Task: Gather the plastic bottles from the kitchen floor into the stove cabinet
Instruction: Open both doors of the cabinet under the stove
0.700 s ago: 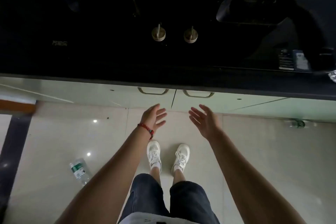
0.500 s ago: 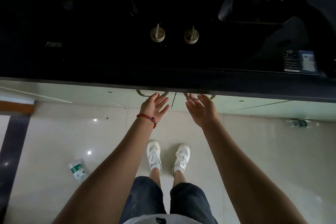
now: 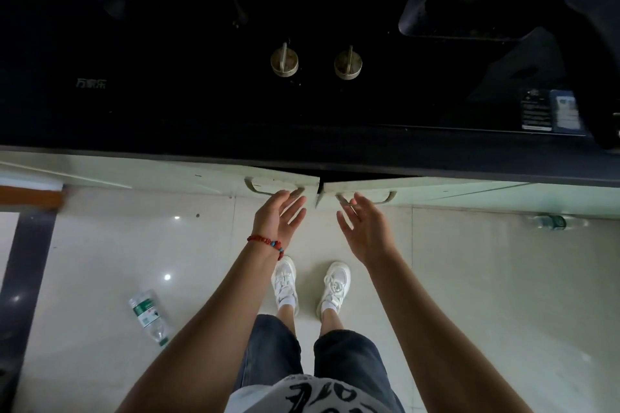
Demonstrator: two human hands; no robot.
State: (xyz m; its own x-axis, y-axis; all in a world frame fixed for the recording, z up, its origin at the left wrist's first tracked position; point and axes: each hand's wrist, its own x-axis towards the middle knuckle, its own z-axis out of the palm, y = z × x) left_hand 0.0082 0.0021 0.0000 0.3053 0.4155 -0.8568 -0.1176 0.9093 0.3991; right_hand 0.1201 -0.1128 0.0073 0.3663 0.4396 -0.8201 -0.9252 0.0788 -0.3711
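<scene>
The stove cabinet has two pale doors, the left door and the right door, both swung slightly ajar with a dark gap between them. My left hand, a red bead bracelet on its wrist, is palm up with spread fingers, its fingertips at the left handle. My right hand is also spread, fingertips at the right handle. A clear plastic bottle with a green label lies on the floor to my left. Another bottle lies at the cabinet base, far right.
A black gas stove with two knobs fills the countertop above the doors. My feet in white shoes stand on the glossy tile floor just before the cabinet. A dark floor strip runs along the left.
Both hands rose to the handles, then drew back a little. The two doors, closed before, now stand slightly ajar.
</scene>
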